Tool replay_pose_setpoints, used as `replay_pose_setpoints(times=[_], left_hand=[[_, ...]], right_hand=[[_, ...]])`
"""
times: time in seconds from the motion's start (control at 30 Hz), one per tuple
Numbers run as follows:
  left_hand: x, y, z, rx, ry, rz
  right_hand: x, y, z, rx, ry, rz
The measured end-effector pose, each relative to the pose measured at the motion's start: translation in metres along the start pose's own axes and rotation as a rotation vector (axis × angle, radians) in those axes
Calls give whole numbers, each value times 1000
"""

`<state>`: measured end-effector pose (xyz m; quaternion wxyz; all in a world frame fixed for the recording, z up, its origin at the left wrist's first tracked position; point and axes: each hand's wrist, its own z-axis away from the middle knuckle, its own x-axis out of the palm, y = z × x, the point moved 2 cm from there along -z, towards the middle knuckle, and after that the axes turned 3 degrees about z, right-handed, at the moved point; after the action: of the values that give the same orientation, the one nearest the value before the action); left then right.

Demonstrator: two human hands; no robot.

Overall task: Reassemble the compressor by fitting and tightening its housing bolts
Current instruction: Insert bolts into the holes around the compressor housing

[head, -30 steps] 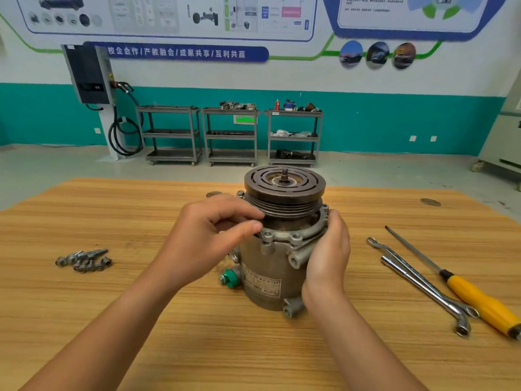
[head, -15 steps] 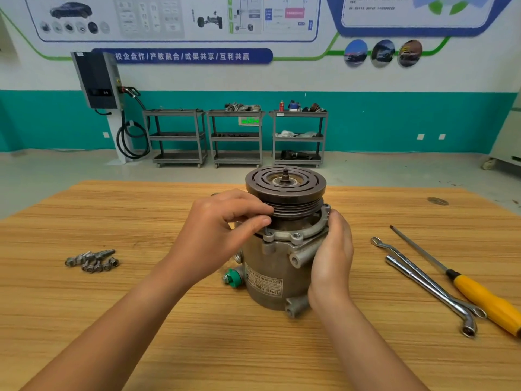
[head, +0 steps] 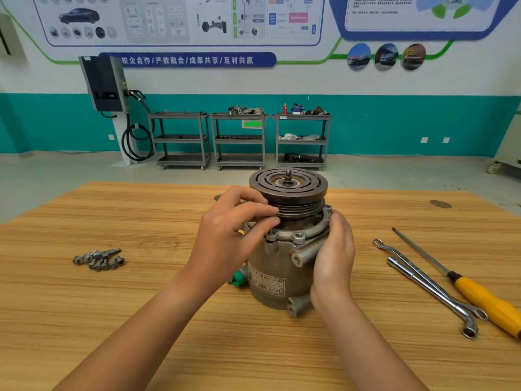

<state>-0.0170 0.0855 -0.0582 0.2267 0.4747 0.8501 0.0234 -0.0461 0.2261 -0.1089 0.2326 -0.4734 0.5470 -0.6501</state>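
The grey compressor (head: 279,266) stands upright mid-table, its dark grooved pulley (head: 288,184) on top. My left hand (head: 231,232) is at the left of the housing flange (head: 298,237), thumb and forefinger pinching a small bolt (head: 270,230) over a flange hole; the bolt is mostly hidden by the fingers. My right hand (head: 334,258) grips the compressor's right side, fingers curled round behind it. A heap of several loose bolts (head: 98,259) lies on the table to the left.
To the right lie two steel wrenches (head: 428,286) and a yellow-handled screwdriver (head: 485,299). A green cap (head: 239,279) sticks out of the compressor's lower left. The wooden table (head: 141,320) ends beyond the compressor; shelf carts (head: 239,139) stand by the far wall.
My left thumb and forefinger have shifted slightly at the flange, as in turning the bolt. The right hand keeps its hold. The camera has tilted up a little.
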Motion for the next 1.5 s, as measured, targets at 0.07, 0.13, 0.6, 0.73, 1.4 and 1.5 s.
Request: replay_pose_setpoints(times=[0.07,0.13,0.6,0.73,1.4,1.5], left_hand=[[-1,-1,-1,-15,-12,22],[-1,-1,-1,-13,-20,44],[3,-10,52,-448,-63,133],[34,-14,74,-766,-192,230],[42,-104,36,-747,-397,475],[41,-109,29,-745,-440,457]], right_hand=[[-1,1,-1,0,0,-10],[0,1,-1,-3,2,-20],[-9,5,-10,1,-64,32],[-6,9,-9,-6,-89,76],[50,27,-9,-194,69,65],[50,27,-12,-179,40,91]])
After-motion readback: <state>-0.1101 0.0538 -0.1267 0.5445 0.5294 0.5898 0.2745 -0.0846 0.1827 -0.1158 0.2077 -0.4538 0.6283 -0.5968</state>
